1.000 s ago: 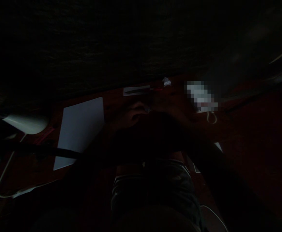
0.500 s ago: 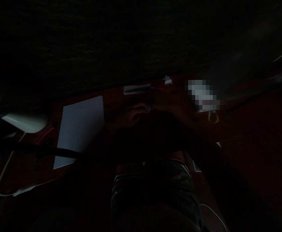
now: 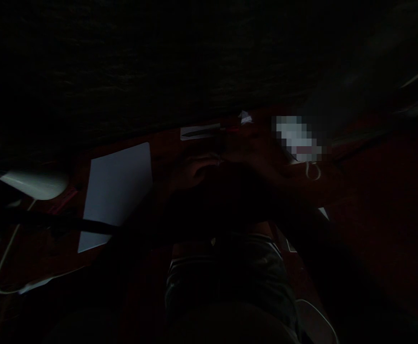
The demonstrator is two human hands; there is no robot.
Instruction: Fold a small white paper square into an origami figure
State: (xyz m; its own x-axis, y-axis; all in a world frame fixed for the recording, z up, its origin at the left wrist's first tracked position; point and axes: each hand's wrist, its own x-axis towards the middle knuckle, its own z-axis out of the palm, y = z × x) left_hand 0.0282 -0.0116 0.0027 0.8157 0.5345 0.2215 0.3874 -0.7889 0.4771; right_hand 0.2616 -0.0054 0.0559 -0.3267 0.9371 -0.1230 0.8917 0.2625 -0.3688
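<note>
The scene is very dark. My left hand (image 3: 196, 166) is closed, its fingers curled in a pinch around a small piece of pale paper (image 3: 219, 161). From the other side my right hand (image 3: 243, 160) meets it, fingertips at the same paper; its outline is dim, but the fingers look pinched together. Just beyond the hands, a knife (image 3: 200, 133) with a dark blade and a reddish handle lies across a narrow white strip (image 3: 185, 136). A small folded or crumpled bit of white paper (image 3: 245, 118) sits past the handle's end.
To the left lies a large white sheet (image 3: 119, 186) on the reddish-brown table (image 3: 166, 143). Beyond it are a white lamp-like object (image 3: 38, 185) with a cord (image 3: 3, 258) and a pink-red object (image 3: 62, 200). A blurred-out pale item (image 3: 298, 138) with a cord loop stands right.
The paper between my fingers shows less than before, and my hands have shifted only slightly. The whole view has moved a little, and the light on the hands is dimmer.
</note>
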